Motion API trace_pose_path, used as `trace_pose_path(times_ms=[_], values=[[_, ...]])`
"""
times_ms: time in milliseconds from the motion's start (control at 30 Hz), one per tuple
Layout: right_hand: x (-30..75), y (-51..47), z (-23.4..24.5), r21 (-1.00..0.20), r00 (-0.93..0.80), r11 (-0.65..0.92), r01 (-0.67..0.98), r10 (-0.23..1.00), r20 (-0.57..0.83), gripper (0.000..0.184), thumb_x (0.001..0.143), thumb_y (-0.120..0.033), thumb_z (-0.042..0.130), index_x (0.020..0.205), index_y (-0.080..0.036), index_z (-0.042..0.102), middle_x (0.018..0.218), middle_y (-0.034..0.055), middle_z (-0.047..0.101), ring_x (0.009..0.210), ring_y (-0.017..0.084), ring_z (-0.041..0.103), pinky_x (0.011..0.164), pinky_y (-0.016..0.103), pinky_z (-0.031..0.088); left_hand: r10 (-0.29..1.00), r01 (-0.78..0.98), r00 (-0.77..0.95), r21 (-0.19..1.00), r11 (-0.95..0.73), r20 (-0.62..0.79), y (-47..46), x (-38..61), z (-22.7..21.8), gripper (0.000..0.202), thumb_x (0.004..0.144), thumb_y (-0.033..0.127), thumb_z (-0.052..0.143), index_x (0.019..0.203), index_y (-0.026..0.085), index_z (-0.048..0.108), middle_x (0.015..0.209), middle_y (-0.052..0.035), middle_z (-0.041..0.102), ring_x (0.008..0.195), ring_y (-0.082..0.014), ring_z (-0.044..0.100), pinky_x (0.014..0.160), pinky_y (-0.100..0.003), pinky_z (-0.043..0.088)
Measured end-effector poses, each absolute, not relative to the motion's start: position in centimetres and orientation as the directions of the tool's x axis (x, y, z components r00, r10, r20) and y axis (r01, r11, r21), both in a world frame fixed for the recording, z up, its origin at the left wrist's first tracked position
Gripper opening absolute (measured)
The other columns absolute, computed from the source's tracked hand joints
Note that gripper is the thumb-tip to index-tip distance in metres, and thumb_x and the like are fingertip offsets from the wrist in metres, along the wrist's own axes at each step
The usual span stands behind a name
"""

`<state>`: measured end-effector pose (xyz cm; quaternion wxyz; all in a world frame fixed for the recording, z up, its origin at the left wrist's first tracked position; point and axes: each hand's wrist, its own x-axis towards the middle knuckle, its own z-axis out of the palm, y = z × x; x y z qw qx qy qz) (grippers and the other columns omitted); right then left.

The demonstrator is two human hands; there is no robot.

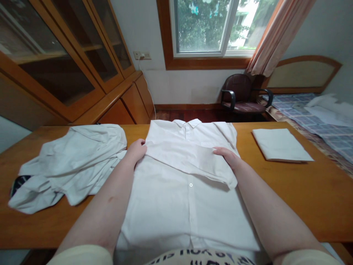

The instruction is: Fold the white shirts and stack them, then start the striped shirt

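Nearest you, the white button-up shirt (162, 206) lies front up on the wooden table (298, 191), its lower end running toward your body. One round white button (191, 185) shows clearly on the placket. Above it, one sleeve (179, 158) lies slantwise across the chest. Your right hand (227, 156) has its fingertips on that sleeve; your left hand (138, 151) curls at the shirt's opposite edge. You may be pinching cloth with either, but I cannot tell. Expect the shirt to be light, limp and not fragile, quick to crease; it should handle best by the sleeve end and the side edges, with the collar (187, 124) as the firmest part.

You have two more white cloth items: one rumpled garment (79, 158) to your left, one neatly folded piece (281, 144) to your right. Beyond the table stand one burgundy armchair (239, 94), one bed (317, 117) and one window (204, 29).
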<state>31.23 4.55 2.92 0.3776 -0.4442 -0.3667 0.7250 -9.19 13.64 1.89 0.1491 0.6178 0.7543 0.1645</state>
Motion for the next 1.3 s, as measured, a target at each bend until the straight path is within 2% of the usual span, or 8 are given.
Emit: trace_pose_path(times_ms=[233, 400, 600, 767, 933, 1033, 1167, 1300], values=[[31.1, 4.5, 3.0, -0.865, -0.320, -0.455, -0.211, 0.868, -0.379, 0.019, 0.066, -0.031, 0.067, 0.078, -0.017, 0.063, 0.070, 0.0039, 0.066, 0.062, 0.019, 0.060, 0.058, 0.029, 0.045, 0.959, 0.708, -0.279, 0.665, 0.239, -0.047, 14.1, -8.7, 1.8, 0.034, 0.071, 0.037, 0.057, 0.094, 0.016, 0.070, 0.090, -0.0079, 0.073, 0.082, -0.0240, 0.067, 0.071, -0.028, 0.049], [31.3, 5.1, 2.9, -0.950, -0.127, -0.255, -0.177, 0.964, -0.235, 0.026, 0.066, -0.035, 0.069, 0.059, -0.019, 0.049, 0.050, -0.0051, 0.046, 0.045, 0.009, 0.039, 0.045, 0.024, 0.028, 0.916, 0.562, -0.399, 0.801, 0.206, 0.045, 13.8, -9.1, 0.9, 0.040, 0.079, 0.043, 0.049, 0.098, 0.013, 0.068, 0.092, -0.0079, 0.073, 0.083, -0.0211, 0.066, 0.072, -0.027, 0.050], [31.3, 5.3, 3.0, -0.961, -0.064, -0.267, -0.076, 0.963, -0.263, 0.028, 0.066, -0.038, 0.068, 0.058, -0.020, 0.047, 0.049, -0.0060, 0.041, 0.045, 0.009, 0.035, 0.045, 0.025, 0.023, 0.949, 0.839, -0.308, 0.491, 0.235, 0.072, 13.9, -9.4, 1.1, 0.032, 0.078, 0.031, 0.056, 0.105, 0.016, 0.067, 0.095, -0.0104, 0.071, 0.093, -0.0276, 0.063, 0.085, -0.037, 0.048], [31.0, 5.2, 3.1, -0.959, -0.070, -0.274, -0.066, 0.960, -0.270, 0.027, 0.066, -0.038, 0.067, 0.059, -0.021, 0.047, 0.049, -0.0056, 0.043, 0.045, 0.010, 0.036, 0.046, 0.026, 0.026, 0.960, 0.976, -0.083, 0.217, 0.025, 0.266, 13.0, -7.5, 1.9, 0.049, 0.085, 0.024, 0.045, 0.132, 0.013, 0.049, 0.131, -0.0165, 0.055, 0.123, -0.0290, 0.049, 0.105, -0.040, 0.035], [31.0, 5.1, 2.9, -0.953, -0.098, -0.291, -0.086, 0.954, -0.283, 0.026, 0.066, -0.037, 0.068, 0.061, -0.021, 0.049, 0.051, -0.0054, 0.047, 0.045, 0.010, 0.039, 0.046, 0.025, 0.027, 0.968, 0.961, 0.248, 0.113, -0.252, 0.049, 12.5, -5.1, 1.5, 0.061, 0.090, 0.040, 0.042, 0.142, 0.010, 0.037, 0.151, -0.0149, 0.032, 0.142, -0.0272, 0.023, 0.115, -0.040, 0.016], [30.9, 5.1, 3.0, -0.952, -0.100, -0.293, -0.086, 0.954, -0.284, 0.025, 0.066, -0.037, 0.068, 0.062, -0.020, 0.050, 0.051, -0.0056, 0.048, 0.046, 0.010, 0.040, 0.046, 0.025, 0.027, 0.977, 0.980, 0.191, 0.074, -0.185, -0.097, 12.8, -4.9, 0.8, 0.078, 0.087, 0.053, 0.042, 0.148, 0.007, 0.025, 0.154, -0.0199, 0.021, 0.143, -0.0307, 0.015, 0.115, -0.042, 0.015], [30.9, 5.1, 3.1, -0.953, -0.095, -0.298, -0.062, 0.952, -0.291, 0.027, 0.067, -0.038, 0.068, 0.061, -0.020, 0.049, 0.050, -0.0061, 0.045, 0.045, 0.009, 0.039, 0.045, 0.024, 0.026, 0.990, 0.994, 0.096, 0.058, -0.091, -0.105, 13.3, -5.7, 0.2, 0.094, 0.080, 0.070, 0.039, 0.150, 0.009, 0.019, 0.156, -0.0224, 0.013, 0.144, -0.0342, 0.012, 0.114, -0.045, 0.017], [30.9, 5.0, 2.9, -0.955, -0.099, -0.289, -0.070, 0.954, -0.281, 0.025, 0.068, -0.038, 0.069, 0.064, -0.020, 0.051, 0.052, -0.0054, 0.049, 0.046, 0.010, 0.042, 0.045, 0.024, 0.028, 0.996, 0.997, 0.056, 0.054, -0.052, -0.075, 13.3, -5.7, -0.1, 0.085, 0.087, 0.066, 0.026, 0.149, 0.008, 0.021, 0.155, -0.0223, 0.015, 0.144, -0.0337, 0.012, 0.114, -0.046, 0.017]])
